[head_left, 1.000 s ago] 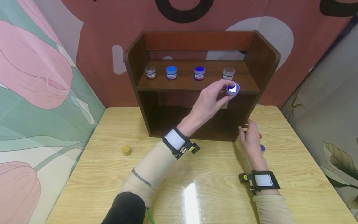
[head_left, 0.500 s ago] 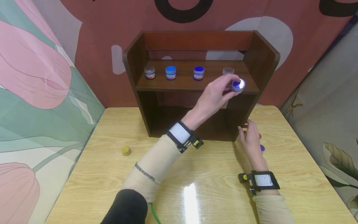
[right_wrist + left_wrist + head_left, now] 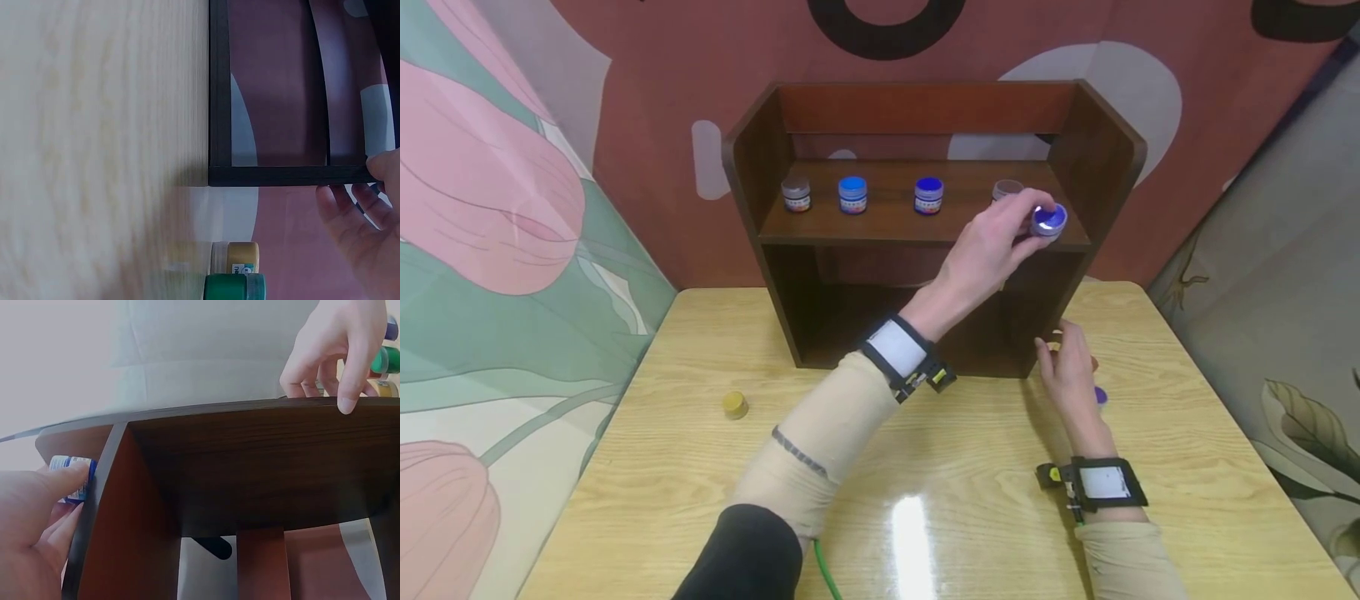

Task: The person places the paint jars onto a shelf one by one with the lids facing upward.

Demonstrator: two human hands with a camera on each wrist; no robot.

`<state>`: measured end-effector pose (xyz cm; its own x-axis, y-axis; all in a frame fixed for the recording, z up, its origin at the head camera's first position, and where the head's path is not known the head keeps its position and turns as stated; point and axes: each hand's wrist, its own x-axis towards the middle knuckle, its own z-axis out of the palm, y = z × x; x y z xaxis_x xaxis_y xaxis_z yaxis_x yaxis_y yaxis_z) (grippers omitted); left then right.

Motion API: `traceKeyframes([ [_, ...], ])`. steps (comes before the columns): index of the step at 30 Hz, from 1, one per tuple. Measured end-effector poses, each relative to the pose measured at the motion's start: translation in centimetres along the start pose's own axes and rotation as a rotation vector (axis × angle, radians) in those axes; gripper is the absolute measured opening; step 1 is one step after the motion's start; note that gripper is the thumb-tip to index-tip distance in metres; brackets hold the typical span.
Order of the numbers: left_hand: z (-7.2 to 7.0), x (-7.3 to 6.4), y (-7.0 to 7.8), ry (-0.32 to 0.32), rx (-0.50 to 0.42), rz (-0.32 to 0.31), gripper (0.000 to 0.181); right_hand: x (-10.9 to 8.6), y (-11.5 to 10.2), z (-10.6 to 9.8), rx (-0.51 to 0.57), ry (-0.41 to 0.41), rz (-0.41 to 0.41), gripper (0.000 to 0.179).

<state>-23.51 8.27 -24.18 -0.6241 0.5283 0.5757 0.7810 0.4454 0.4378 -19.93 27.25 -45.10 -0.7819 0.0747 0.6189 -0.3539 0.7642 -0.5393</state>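
My left hand pinches a small paint jar with a blue lid between thumb and fingers, at the right end of the upper shelf. The left wrist view shows this jar beside the shelf board's edge; whether it touches the board I cannot tell. My right hand grips the right side panel of the dark brown wooden shelf unit, thumb inside and fingers outside. A clear-lidded jar is partly hidden behind my left hand. Further left stand a dark blue jar, a light blue jar and another clear-lidded jar.
A yellow-lidded jar is on the wooden table at left. Right of the shelf unit, a purple-lidded jar shows beside my right hand. The right wrist view has a gold jar and a green jar there.
My left hand has carried the blue-lidded jar right and slightly up, toward the upper shelf's right end. My right hand has kept its place on the side panel.
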Motion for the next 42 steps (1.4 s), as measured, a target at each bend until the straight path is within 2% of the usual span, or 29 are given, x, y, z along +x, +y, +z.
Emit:
traceKeyframes([
  [8, 0.3, 1.1, 0.8, -0.070, 0.117, -0.063, 0.042, 0.0, -0.1, 0.0, -0.002, -0.017, 0.033, 0.034],
  [11, 0.4, 1.5, 0.9, -0.102, 0.151, -0.069, 0.043, 0.0, -0.1, 0.0, 0.000, -0.024, 0.042, 0.034],
  [17, 0.6, 2.5, 1.0, -0.143, 0.194, -0.062, 0.043, 0.0, 0.2, 0.2, -0.004, 0.008, 0.007, 0.033],
  [22, 0.9, 3.2, 1.2, -0.168, 0.212, -0.093, 0.044, 0.0, 0.5, 0.3, 0.021, 0.037, -0.026, 0.033],
  [30, 1.2, 4.1, 1.6, -0.168, 0.253, -0.146, 0.042, 0.0, 0.3, 0.2, 0.028, 0.020, -0.014, 0.034],
  [37, 1.5, 4.6, 1.9, -0.157, 0.316, -0.147, 0.039, 0.1, -0.2, 0.0, 0.023, -0.018, 0.029, 0.034],
  [42, 1.6, 4.8, 2.0, -0.148, 0.323, -0.163, 0.039, 0.0, -0.3, -0.1, 0.021, -0.010, 0.022, 0.034],
])
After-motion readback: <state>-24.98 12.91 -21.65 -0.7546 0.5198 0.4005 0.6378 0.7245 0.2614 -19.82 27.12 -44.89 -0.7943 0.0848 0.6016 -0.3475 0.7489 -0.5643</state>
